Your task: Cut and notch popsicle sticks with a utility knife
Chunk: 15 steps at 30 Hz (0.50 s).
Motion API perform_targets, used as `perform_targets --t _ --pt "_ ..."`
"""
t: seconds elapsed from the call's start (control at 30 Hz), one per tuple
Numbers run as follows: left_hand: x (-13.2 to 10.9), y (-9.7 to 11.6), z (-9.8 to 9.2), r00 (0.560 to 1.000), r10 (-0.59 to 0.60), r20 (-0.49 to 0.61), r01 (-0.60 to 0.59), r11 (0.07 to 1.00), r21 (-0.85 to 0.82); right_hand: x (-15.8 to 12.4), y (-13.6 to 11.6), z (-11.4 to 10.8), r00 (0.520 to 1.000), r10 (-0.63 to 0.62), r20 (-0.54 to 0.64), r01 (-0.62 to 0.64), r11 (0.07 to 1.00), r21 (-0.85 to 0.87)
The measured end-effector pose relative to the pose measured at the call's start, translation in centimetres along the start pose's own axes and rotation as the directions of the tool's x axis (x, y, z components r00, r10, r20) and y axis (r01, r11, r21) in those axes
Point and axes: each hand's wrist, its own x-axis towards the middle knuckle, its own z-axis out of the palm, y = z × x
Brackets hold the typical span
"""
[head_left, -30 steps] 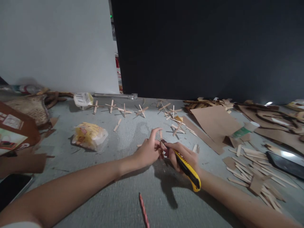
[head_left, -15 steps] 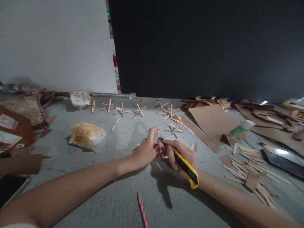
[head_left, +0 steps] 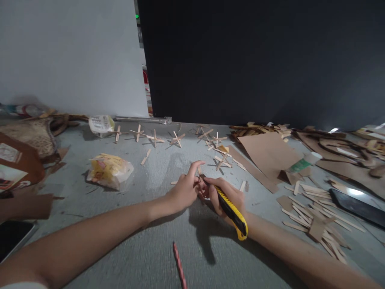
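Note:
In my right hand (head_left: 227,196) is a yellow and black utility knife (head_left: 231,210), its handle slanting down to the right. The knife's front end meets a small wooden craft stick (head_left: 199,170) pinched in my left hand (head_left: 187,189). My fingers hide most of the stick and the blade. Below my hands a red pencil (head_left: 179,267) lies on the grey table. Beyond them, crossed craft sticks (head_left: 177,139) stand in a row, with a loose stick (head_left: 146,157) nearer on the left.
A yellow snack bag (head_left: 110,170) lies left of my hands. To the right are a heap of craft sticks (head_left: 300,214), a black phone (head_left: 357,206), a glue bottle (head_left: 305,161) and a cardboard sheet (head_left: 269,150). Another phone (head_left: 15,239) sits at the left edge. A dark panel (head_left: 258,60) rises behind.
The knife in my right hand has shifted slightly left, its handle end a little lower. My left hand keeps its pinch on the craft stick.

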Motion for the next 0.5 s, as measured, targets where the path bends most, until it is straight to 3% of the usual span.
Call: perform_targets --t 0.5 --pt "0.11 0.08 0.05 0.999 -0.04 0.001 0.04 0.998 -0.055 0.07 0.35 0.08 0.997 -0.025 0.079 0.025 1.0 0.003"
